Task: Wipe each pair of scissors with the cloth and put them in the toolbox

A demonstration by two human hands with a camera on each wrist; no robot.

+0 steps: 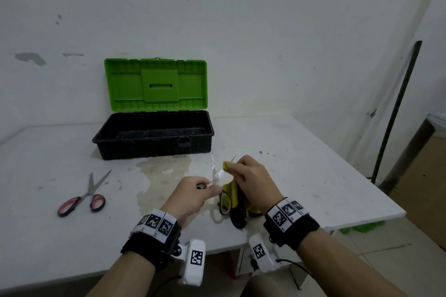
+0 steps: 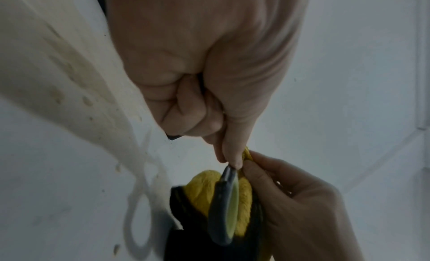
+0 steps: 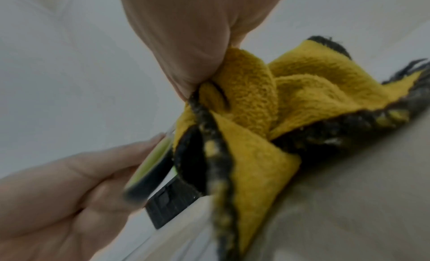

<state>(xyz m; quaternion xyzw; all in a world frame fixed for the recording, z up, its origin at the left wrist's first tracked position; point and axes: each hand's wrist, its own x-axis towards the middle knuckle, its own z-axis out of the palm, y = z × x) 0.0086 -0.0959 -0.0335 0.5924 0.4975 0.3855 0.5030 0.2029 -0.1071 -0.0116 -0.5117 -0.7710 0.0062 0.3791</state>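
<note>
My left hand grips a pair of grey-and-green-handled scissors just above the table, with the blades spread and pointing away from me. Pinched in my right hand, a yellow cloth with black edging is folded over one blade; that blade's tip pokes out past the fingers. In the left wrist view the free handle loop hangs against the cloth. The right wrist view shows the bunched cloth up close. A second, red-handled pair lies open at the table's left. Behind it all stands the black toolbox, green lid up.
The white table has a stained patch in front of the toolbox, and its right edge is near my right hand. A dark pole leans against the wall at the right. The wall is close behind the toolbox.
</note>
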